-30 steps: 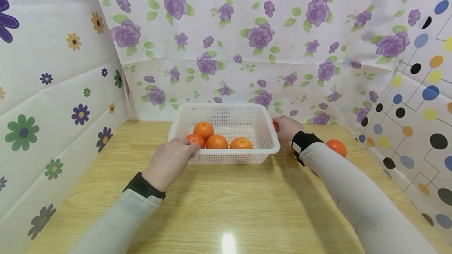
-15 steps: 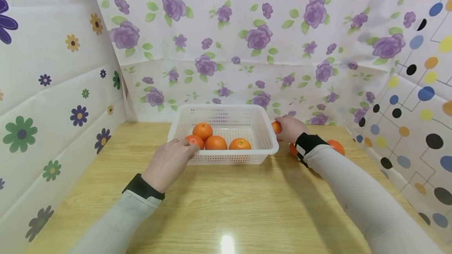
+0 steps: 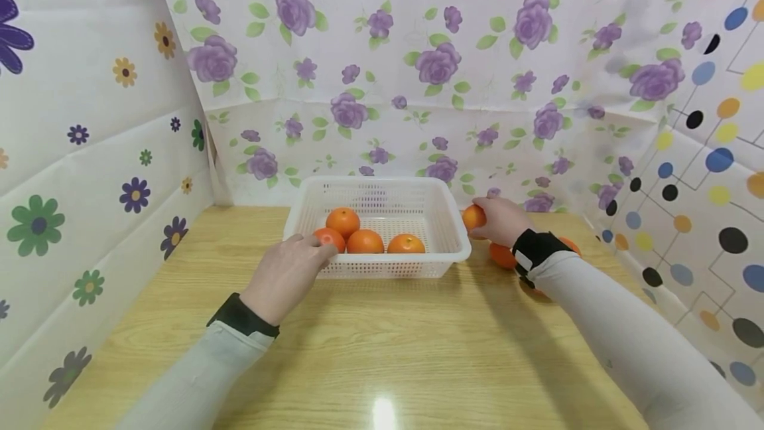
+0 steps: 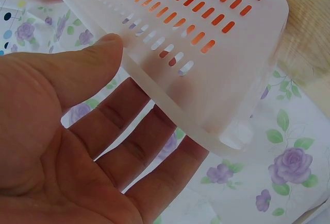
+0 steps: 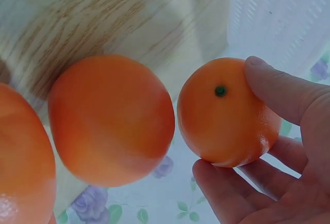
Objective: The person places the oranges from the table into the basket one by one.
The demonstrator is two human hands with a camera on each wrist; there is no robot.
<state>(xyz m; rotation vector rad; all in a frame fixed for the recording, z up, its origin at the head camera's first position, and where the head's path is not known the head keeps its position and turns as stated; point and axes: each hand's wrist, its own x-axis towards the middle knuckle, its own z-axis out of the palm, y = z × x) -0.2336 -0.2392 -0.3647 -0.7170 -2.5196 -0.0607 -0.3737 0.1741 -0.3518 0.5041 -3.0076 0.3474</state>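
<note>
A white perforated plastic basket (image 3: 438, 217) stands at the back of the table, with several oranges (image 3: 365, 241) inside, mostly toward its left and front. My left hand (image 3: 289, 277) holds the basket's front left corner. In the left wrist view its thumb lies over the rim (image 4: 165, 105), with fingers on the other side. Just outside the basket's right wall, my right hand (image 3: 503, 221) grips an orange (image 3: 474, 217). That orange (image 5: 227, 113) shows a green stem button in the right wrist view, between thumb and fingers. Another orange (image 5: 111, 121) lies close beside it.
Loose oranges (image 3: 503, 255) lie on the wooden table (image 3: 358, 337) below and behind my right wrist, partly hidden by it. Flowered cloth (image 3: 382, 85) hangs at the back, and patterned sheets (image 3: 710, 217) close off both sides.
My right hand has drawn slightly to the right with the orange, away from the basket wall, and more of that orange shows. The left hand and basket stay in place.
</note>
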